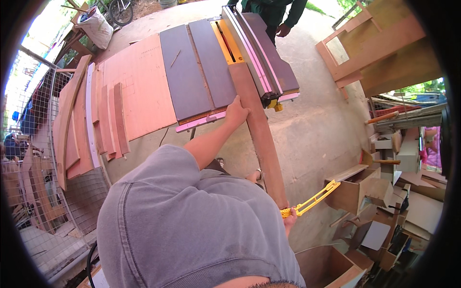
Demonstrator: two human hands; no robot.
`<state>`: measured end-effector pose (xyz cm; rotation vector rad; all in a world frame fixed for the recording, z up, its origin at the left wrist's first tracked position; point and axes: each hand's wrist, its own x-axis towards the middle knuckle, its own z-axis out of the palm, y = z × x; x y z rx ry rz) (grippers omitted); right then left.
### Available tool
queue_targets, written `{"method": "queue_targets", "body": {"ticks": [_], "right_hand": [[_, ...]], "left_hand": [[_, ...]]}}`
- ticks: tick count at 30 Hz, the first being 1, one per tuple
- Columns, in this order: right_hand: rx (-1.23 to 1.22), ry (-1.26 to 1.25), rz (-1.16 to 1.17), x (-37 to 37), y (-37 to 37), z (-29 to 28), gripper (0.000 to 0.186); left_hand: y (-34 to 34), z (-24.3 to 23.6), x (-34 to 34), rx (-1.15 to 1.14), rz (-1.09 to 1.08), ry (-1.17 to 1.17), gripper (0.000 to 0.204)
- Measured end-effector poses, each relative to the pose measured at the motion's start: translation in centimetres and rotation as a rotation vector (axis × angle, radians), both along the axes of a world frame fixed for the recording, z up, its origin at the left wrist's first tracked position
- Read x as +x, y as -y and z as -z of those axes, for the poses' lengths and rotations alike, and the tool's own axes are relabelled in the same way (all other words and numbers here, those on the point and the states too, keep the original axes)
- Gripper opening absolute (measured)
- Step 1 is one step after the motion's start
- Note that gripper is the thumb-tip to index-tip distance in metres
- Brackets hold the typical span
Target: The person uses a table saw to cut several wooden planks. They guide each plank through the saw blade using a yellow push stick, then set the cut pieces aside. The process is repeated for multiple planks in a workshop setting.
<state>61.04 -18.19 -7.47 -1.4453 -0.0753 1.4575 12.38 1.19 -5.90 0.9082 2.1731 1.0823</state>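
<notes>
In the head view, our brown board (264, 144) ran beside the saw fence (252, 55) from twelve o'clock to five, seemingly lined up, the whole cut left. Our left hand (236, 113) touched its edge, finger grip unclear; our right hand (290, 219) had its fingers clamped on a yellow plastic tool (314, 198).

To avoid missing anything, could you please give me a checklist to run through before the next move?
1. Board touching the fence: cannot tell; they lie close together.
2. Left hand clear of the yellow insert: ok; it is at the board's left edge.
3. Yellow tool in the right hand: ok; close to the board's near end.
4. Saw top free of loose pieces: not ok; a thin stick lies there.
5. Far side free of people: not ok; a person stands there.
</notes>
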Motion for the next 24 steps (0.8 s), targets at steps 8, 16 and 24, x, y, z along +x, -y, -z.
{"method": "queue_targets", "body": {"ticks": [8,16,24], "right_hand": [[0.006,-0.034,-0.058,-1.1,-2.4,0.2,0.021],[0.013,-0.028,-0.156,-1.3,-3.4,1.6,0.023],[0.026,-0.193,-0.132,-2.2,-5.2,4.2,0.024]], "left_hand": [[-1.7,-0.4,0.0,-0.032,-0.184,0.082,0.045],[-3.2,-0.3,-1.5,-0.055,-0.240,0.053,0.032],[-5.2,-0.7,-3.6,-0.129,-0.271,0.036,0.032]]}}
